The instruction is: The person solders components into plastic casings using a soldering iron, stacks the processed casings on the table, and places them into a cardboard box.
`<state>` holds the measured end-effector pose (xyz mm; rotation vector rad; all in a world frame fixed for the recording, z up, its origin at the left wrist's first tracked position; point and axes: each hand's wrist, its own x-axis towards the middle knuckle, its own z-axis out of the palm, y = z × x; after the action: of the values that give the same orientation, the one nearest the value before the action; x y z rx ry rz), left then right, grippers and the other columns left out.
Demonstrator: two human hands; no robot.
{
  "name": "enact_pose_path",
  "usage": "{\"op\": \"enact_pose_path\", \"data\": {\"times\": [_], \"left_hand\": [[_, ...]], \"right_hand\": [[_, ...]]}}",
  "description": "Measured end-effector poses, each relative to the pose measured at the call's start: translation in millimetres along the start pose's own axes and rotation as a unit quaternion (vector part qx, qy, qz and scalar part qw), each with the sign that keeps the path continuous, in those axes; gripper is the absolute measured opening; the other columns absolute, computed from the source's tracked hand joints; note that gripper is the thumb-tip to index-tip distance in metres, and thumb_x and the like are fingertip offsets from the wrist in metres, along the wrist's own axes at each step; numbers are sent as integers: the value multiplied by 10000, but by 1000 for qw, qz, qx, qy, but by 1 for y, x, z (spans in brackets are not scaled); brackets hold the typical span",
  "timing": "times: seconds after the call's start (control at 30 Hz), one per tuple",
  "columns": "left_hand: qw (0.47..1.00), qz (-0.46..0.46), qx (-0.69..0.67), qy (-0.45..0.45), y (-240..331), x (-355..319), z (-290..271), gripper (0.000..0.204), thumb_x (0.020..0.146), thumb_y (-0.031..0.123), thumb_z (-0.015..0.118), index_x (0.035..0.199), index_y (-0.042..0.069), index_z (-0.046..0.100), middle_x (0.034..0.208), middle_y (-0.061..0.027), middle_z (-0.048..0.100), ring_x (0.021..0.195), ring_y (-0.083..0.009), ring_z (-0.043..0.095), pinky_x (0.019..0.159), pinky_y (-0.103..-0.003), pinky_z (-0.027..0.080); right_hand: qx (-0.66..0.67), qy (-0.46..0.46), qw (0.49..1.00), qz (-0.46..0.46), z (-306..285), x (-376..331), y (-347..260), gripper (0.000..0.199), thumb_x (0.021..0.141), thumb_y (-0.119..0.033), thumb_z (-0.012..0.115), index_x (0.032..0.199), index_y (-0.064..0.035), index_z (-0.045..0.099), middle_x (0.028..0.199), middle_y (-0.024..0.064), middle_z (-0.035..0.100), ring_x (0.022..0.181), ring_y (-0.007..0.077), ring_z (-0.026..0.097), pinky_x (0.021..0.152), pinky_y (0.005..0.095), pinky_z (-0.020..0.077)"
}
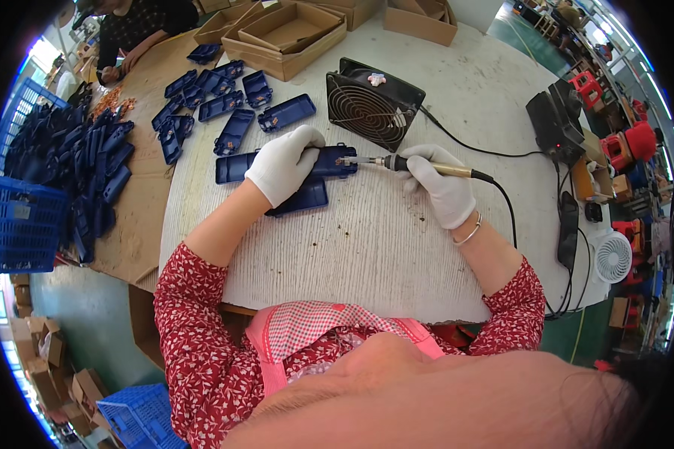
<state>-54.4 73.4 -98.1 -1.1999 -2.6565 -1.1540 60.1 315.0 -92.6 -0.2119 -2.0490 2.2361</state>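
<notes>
My left hand point(283, 165), in a white glove, presses down on a long dark blue plastic housing point(335, 160) lying on the white table point(367, 247). A second blue housing point(301, 199) lies just under my left wrist. In my gloved right hand point(443, 187) I grip a soldering iron point(397, 163) like a pen. Its tip touches the right end of the housing, beside small copper parts.
A black box fan point(371, 103) stands behind the housing. Several blue housings point(225, 105) lie at the back left, with cardboard boxes point(284, 34) beyond. A blue crate point(22, 217) full of housings sits at far left. A soldering station point(554, 123) and small white fan point(612, 256) stand right. Another person's hands point(116, 69) work at back left.
</notes>
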Motion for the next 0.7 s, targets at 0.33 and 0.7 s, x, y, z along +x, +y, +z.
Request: {"op": "enact_pose_path", "data": {"times": [0.33, 0.7], "left_hand": [[1000, 11, -6, 2, 0, 0, 0, 117, 839, 77, 528, 948, 38, 547, 856, -156, 620, 825, -333, 603, 721, -368, 479], [1000, 15, 11, 0, 3, -1, -1, 116, 838, 64, 540, 949, 30, 549, 873, -148, 621, 839, -318, 602, 733, -353, 478]], "right_hand": [[-5, -3, 1000, 20, 1, -1, -2, 167, 882, -123, 538, 978, 4, 588, 798, 65, 645, 613, 73, 572, 569, 203, 478], [-5, -16, 1000, 13, -2, -1, 0, 157, 883, -113, 538, 972, 6, 591, 791, 62, 644, 620, 76, 575, 577, 208, 487]]}}
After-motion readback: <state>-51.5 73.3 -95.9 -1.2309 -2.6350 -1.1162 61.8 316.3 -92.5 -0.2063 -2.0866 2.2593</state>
